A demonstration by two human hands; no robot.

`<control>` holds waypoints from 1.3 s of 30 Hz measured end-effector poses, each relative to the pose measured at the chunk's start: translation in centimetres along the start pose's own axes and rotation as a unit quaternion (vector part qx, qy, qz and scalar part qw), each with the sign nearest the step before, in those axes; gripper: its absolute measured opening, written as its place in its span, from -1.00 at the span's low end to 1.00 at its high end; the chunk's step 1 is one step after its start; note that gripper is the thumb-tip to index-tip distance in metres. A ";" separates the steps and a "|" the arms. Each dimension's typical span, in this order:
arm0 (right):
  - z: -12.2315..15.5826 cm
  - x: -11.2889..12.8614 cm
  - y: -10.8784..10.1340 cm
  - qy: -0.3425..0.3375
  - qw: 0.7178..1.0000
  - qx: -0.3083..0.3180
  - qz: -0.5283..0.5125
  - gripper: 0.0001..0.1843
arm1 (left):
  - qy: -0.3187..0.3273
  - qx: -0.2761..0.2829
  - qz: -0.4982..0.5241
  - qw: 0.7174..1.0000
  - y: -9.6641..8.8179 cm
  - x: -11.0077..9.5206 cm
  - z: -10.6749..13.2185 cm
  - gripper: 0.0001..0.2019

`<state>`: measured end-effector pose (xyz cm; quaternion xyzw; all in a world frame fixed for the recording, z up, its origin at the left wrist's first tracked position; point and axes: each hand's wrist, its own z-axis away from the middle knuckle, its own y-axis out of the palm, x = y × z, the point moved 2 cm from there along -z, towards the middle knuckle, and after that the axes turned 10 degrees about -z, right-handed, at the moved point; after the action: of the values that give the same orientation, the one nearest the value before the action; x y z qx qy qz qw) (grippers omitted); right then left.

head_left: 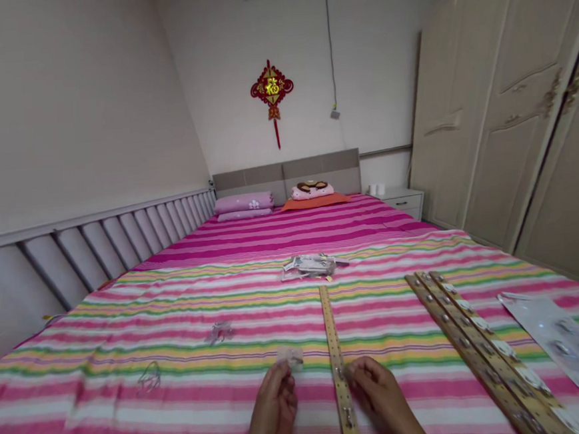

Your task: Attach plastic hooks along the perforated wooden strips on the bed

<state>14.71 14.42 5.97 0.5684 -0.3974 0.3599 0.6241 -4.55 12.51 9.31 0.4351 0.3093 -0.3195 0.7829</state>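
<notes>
My left hand is closed, its thumb and fingertips pinching a small clear plastic bag with something small inside. A narrow wooden strip with rows of holes lies lengthwise in front of me; small metal fittings sit on its near half. My right hand is closed at the strip's right edge, close to one metal fitting. Whatever its curled fingers may hold is hidden.
To the right lie several wooden strips bearing metal pieces and white discs. Beyond them is a clear plastic pack with round shiny parts. Plastic packets are farther up the striped sheet; a small clear bag is at left.
</notes>
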 end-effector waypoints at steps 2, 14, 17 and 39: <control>1.1 1.0 1.2 -0.008 0.999 0.032 0.023 -0.53 | -0.016 0.009 0.002 1.000 1.1 0.7 0.9 -0.81; 2.4 5.1 1.0 -0.107 0.989 0.052 0.092 -0.61 | 0.117 0.176 -0.348 0.914 4.4 0.0 2.4 -0.78; 2.1 5.1 0.8 -0.105 0.989 0.056 0.090 -0.64 | 0.126 0.204 -0.377 0.895 5.6 -0.5 2.1 -0.82; -6.6 -0.2 -0.4 0.027 0.999 -0.015 -0.032 -0.73 | 0.129 0.121 -0.299 0.938 7.4 4.0 -9.3 -0.79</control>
<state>15.53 20.93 5.37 0.5611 -0.3672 0.3491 0.6545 1.67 22.84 5.89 0.4511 0.4828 -0.5149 0.5462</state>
